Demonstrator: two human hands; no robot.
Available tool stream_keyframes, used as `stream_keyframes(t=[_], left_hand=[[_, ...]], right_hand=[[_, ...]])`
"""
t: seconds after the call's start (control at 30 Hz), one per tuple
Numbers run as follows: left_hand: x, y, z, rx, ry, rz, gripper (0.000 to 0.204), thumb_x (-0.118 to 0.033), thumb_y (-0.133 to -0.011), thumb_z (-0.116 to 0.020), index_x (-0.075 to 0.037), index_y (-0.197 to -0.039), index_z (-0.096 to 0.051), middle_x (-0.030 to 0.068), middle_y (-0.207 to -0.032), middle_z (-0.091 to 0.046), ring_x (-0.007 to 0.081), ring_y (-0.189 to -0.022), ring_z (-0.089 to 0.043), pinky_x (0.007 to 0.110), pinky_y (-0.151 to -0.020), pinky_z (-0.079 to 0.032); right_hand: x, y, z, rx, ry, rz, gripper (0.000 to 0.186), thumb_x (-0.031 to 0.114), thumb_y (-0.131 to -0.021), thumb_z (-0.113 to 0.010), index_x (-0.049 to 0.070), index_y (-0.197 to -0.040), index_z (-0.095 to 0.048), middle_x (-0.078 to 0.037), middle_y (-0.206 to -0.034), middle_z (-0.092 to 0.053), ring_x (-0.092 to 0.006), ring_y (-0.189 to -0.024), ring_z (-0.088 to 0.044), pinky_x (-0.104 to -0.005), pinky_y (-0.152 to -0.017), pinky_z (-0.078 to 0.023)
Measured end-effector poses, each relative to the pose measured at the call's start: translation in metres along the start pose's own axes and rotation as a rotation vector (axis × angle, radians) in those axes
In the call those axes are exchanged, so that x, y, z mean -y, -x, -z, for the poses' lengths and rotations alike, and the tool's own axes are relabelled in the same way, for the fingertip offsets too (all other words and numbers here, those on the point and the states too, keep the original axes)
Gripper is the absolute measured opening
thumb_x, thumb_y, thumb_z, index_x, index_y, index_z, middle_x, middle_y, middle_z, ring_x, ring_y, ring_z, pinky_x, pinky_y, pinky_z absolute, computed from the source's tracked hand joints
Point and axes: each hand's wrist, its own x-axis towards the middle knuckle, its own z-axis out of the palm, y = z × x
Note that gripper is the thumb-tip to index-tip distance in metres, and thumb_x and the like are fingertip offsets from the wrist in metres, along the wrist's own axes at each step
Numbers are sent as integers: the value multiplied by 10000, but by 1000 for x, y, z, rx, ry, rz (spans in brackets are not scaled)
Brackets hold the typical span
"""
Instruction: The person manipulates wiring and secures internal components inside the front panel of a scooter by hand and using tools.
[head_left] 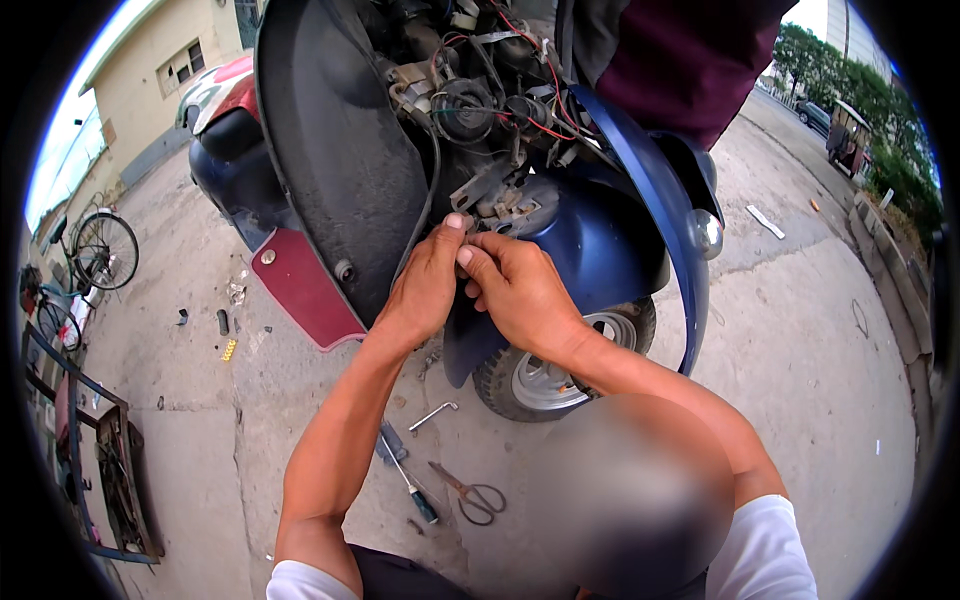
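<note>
Vehicle front (490, 130) stands opened up on the concrete ground (790, 400), toward its far edge. Leftmost, the black panel (350, 150) slants down beside the left hand (425, 285), the nearer one. The right hand (525, 295) meets it, both grips curled; how tightly, and on what, I cannot tell. Rusty bracket (515, 205) lies just ahead and rightward; blue fender (595, 240) arches right, nearer the right hand.

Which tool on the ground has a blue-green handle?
The screwdriver, left of the scissors. The scissors have dark loops; the wrench is all silver.
</note>
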Motion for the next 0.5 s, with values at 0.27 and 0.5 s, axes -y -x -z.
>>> stream_keyframes(t=[0.27,0.5], left_hand=[[-2,19,-2,-129,-359,-193,702,-474,-1122,-239,86,-1405,-553,266,-1481,-536,392,-1477,-387,405,-1222,-268],[3,23,-11,-163,-568,-276,614,-397,-1115,-312,95,-1403,-539,291,-1511,-484,447,-1496,-327,448,-1248,-231]], right_hand=[[-42,-20,-49,100,41,105,261,155,-960,-564,-37,-1114,-651,-266,-1066,-697,-405,-1039,-679,-455,-877,-527],[-105,-61,-81,-94,263,491,358,246,-926,-635,28,-1210,-624,-249,-1153,-693,-426,-1096,-662,-468,-879,-540]])
